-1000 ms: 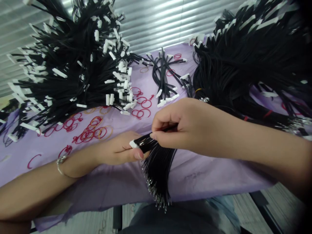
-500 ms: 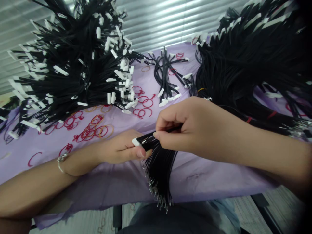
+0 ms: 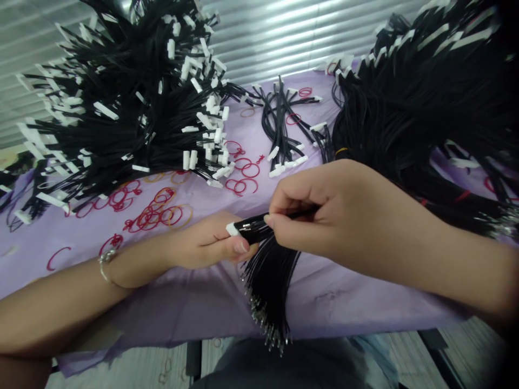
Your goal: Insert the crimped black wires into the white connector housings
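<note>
Between the thumb and fingers of my left hand (image 3: pixel 211 242) is a white connector (image 3: pixel 232 229) with black wires running out of it to the right. My right hand (image 3: pixel 324 210) pinches black wire just right of the connector, its thumb and forefinger tips pressed together. Small metal wire tips glint on the dark wires between the two hands. Below the hands hangs a fan of black wires (image 3: pixel 273 286) with bare metal terminals at their lower ends. Part of the wires is hidden behind my right fingers.
A big heap of black cables with white connectors (image 3: pixel 141 108) lies on the left. Another cable pile (image 3: pixel 409 108) rises on the right. Red rubber bands (image 3: pixel 152 216) are scattered over the purple cloth (image 3: pixel 357 297). A smaller cable bundle (image 3: pixel 279 124) lies behind my hands, before the blinds (image 3: pixel 284 32).
The whole view has shifted slightly, so both hands and the table appear a little further right. Both hands keep their hold; the finger positions look nearly the same.
</note>
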Demonstrator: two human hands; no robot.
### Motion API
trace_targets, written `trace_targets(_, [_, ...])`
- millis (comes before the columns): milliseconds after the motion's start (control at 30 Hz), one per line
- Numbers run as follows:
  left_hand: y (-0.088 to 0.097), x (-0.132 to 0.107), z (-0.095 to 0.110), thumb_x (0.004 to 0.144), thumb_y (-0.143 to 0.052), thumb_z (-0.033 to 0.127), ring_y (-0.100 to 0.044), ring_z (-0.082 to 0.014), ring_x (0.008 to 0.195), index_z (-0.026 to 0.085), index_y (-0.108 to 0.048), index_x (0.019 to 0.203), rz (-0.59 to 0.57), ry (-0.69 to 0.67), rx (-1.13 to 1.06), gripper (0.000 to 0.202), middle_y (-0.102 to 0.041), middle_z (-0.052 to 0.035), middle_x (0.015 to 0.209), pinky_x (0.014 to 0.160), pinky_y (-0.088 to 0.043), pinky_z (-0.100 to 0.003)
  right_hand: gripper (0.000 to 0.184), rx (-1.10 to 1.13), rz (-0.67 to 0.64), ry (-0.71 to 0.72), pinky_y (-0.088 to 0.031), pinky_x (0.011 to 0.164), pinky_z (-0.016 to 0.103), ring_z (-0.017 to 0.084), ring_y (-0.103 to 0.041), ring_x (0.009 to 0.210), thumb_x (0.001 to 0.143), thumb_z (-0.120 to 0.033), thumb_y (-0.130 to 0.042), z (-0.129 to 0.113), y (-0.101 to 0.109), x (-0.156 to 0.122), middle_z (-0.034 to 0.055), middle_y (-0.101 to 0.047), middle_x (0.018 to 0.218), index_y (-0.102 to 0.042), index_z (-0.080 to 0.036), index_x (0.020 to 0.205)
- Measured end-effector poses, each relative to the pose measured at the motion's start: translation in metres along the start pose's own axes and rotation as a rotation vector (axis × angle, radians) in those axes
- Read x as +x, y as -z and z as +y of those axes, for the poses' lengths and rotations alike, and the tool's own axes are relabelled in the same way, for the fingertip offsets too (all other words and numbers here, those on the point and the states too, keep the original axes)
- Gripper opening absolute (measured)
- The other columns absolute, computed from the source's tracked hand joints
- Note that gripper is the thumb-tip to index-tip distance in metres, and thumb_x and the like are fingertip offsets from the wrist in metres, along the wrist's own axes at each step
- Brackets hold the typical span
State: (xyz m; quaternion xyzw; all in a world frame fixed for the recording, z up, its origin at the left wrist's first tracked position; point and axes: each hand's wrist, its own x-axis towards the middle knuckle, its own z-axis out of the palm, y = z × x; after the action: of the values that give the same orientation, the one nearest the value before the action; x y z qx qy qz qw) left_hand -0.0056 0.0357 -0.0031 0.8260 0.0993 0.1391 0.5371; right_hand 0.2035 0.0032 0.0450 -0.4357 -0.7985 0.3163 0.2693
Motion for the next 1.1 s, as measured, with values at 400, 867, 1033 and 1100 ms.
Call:
trace_targets(400, [0.0013, -0.0007, -0.0009, 0.099, -0.032, 0.041, -0.041, -0.0083, 0.054, 0.015, -0.046, 0.067, -0.003, -0.026, 0.047, 0.044, -0.043, 0.0012, 0.059, 0.052, -0.037, -0.02, 0.019, -0.056, -0.052, -0.016, -0.027, 0.042, 0.022, 0.003, -0.04, 0.048, 0.073, -0.023, -0.056, -0.0011, -0.0018, 0.0, -0.0056, -0.049, 0.05, -0.057, -0.016, 0.055])
trace_targets(867, [0.0018, 0.0001, 0.0002, 0.099, -0.031, 0.041, -0.039, -0.0081, 0.053, 0.015, -0.045, 0.067, -0.005, -0.046, 0.058, 0.044, -0.043, 0.0016, 0.059, 0.051, -0.036, -0.019, 0.022, -0.035, -0.061, 0.003, -0.028, 0.043, 0.021, 0.004, -0.04, 0.049, 0.076, -0.027, -0.06, -0.0003, -0.0009, 0.0008, -0.0054, -0.05, 0.051, -0.057, -0.016, 0.056])
trace_targets(1033, [0.0017, 0.0004, 0.0014, 0.099, -0.032, 0.039, -0.042, -0.0092, 0.056, 0.015, -0.046, 0.068, -0.012, -0.045, 0.059, 0.042, -0.045, 0.0002, 0.061, 0.053, -0.037, -0.02, 0.021, -0.023, -0.087, 0.007, -0.029, 0.044, 0.021, 0.004, -0.041, 0.048, 0.075, -0.025, -0.061, -0.0013, 0.0003, 0.0005, -0.0053, -0.049, 0.051, -0.056, -0.016, 0.057])
trace_targets(1100, [0.0016, 0.0002, 0.0018, 0.099, -0.031, 0.039, -0.043, -0.0097, 0.057, 0.015, -0.046, 0.069, -0.023, -0.034, 0.061, 0.041, -0.047, -0.0005, 0.063, 0.055, -0.038, -0.021, 0.02, -0.03, -0.092, -0.012, -0.029, 0.044, 0.022, 0.004, -0.041, 0.049, 0.075, -0.024, -0.059, -0.0017, 0.0002, 0.0005, -0.0051, -0.049, 0.051, -0.056, -0.016, 0.057])
